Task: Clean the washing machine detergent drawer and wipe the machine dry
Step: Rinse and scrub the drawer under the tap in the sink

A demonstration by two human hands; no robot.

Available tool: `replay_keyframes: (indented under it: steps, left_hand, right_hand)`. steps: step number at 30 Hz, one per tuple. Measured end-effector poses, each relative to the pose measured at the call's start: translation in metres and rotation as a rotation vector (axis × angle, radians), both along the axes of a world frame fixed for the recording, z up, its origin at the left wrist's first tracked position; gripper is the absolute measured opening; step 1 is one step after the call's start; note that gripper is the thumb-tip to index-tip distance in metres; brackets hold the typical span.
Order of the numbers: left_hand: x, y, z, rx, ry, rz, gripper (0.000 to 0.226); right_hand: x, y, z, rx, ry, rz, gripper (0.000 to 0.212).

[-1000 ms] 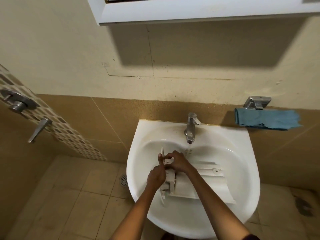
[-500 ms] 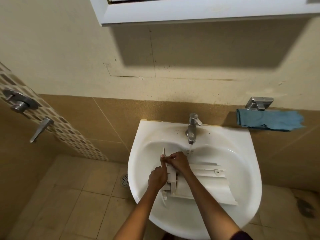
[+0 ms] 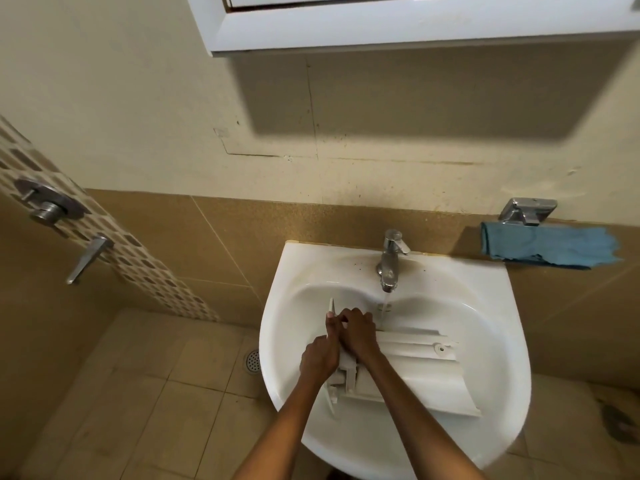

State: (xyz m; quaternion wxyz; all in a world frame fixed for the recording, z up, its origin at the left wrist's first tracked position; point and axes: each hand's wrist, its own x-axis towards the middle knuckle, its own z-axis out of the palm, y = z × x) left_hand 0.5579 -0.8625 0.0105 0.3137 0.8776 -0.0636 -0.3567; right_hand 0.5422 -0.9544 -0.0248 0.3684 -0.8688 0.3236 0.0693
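Rinsing step in hand. Detergent drawer lies in the sink, lower centre of frame, at the running tap. Left hand grasps its front end; right hand curls over it. Next, judged: turn the drawer and rinse the remaining compartments.

White cabinet overhead; shower valve on left wall; floor drain beside basin.

The drawer spans the sink basin; the tap blocks the rear edge; the front rim lies bare.
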Motion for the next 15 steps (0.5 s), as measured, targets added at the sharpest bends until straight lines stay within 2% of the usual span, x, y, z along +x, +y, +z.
replay_keyframes:
  steps: [2, 4, 6, 8, 10, 12, 15]
  left_hand:
    - [0.000, 0.000, -0.001, 0.018, 0.000, -0.023, 0.077]
    - [-0.001, 0.000, 0.000, 0.035, -0.025, -0.043, 0.066]
    - [0.000, 0.000, 0.003, 0.030, -0.038, -0.046, 0.073]
    - [0.000, 0.001, 0.002, 0.054, -0.056, -0.049, 0.068]
    - [-0.001, -0.001, 0.003, 0.093, -0.074, -0.068, 0.058]
    - [0.000, -0.001, 0.002, 0.160, -0.084, -0.107, 0.062]
    - [0.000, -0.002, 0.002, 0.169, -0.037, -0.039, 0.076]
  right_hand:
    - [-0.005, -0.005, -0.002, 0.067, -0.039, 0.021, 0.031]
    - [-0.005, -0.003, -0.003, 0.008, -0.086, -0.019, 0.028]
    - [-0.001, 0.005, -0.004, -0.055, -0.154, -0.103, 0.024]
    - [0.001, 0.014, -0.006, 0.000, -0.228, -0.196, 0.018]
    - [0.001, 0.010, -0.006, 0.143, -0.307, -0.287, 0.013]
    - [-0.003, -0.003, 0.001, 0.371, -0.387, -0.456, 0.014]
    - [-0.014, -0.032, 0.006, 0.926, -0.542, -0.930, 0.025]
